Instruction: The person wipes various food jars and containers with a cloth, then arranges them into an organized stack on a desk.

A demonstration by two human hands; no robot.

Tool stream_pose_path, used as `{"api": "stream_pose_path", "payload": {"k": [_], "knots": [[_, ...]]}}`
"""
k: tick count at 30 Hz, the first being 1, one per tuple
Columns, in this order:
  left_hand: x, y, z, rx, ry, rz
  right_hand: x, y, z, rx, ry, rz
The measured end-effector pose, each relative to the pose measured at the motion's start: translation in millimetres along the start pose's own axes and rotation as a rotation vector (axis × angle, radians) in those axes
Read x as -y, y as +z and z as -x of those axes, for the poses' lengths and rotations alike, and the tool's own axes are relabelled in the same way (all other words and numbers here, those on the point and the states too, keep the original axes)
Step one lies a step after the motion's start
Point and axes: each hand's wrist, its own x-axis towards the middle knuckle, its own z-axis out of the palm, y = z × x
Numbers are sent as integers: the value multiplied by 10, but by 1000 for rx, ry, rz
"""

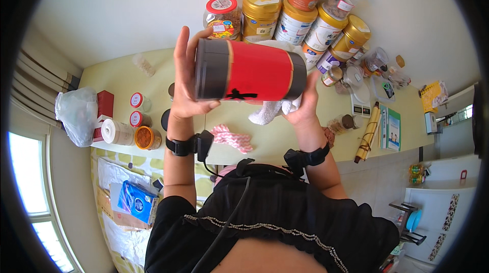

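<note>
A red canister point(259, 70) with dark end bands is held sideways above the table, and a black written character shows on its side. My left hand point(182, 89) grips the wider dark end, thumb below and fingers spread behind. At the narrower end, my right hand point(305, 103) supports the canister through a white cloth point(263, 114). Part of that cloth also shows behind the canister's upper edge. Most of my right fingers are hidden behind the canister and cloth. A pink-and-white patterned cloth point(231, 138) lies crumpled on the table below.
Stacked gold-lidded tins point(261, 15) and a red-lidded jar point(223, 17) line the wall. To the left stand small jars point(148, 138), a paper towel roll point(118, 132) and a plastic bag point(78, 116). A kitchen scale point(360, 103) and tied bamboo roll point(367, 133) are right.
</note>
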Motion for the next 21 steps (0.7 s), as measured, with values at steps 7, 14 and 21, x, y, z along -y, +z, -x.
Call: {"api": "stream_pose_path", "payload": {"k": [7,14,21], "knots": [[10,-244,-95,101,-117,-99,335,374,-63,-60,238,786],[258,-61,51,6,-599,300,-181,212,-104,-106,-585,1441],[336,194,-38,-58,-485,335,-358,238,-163,148,-1080,1843]]}}
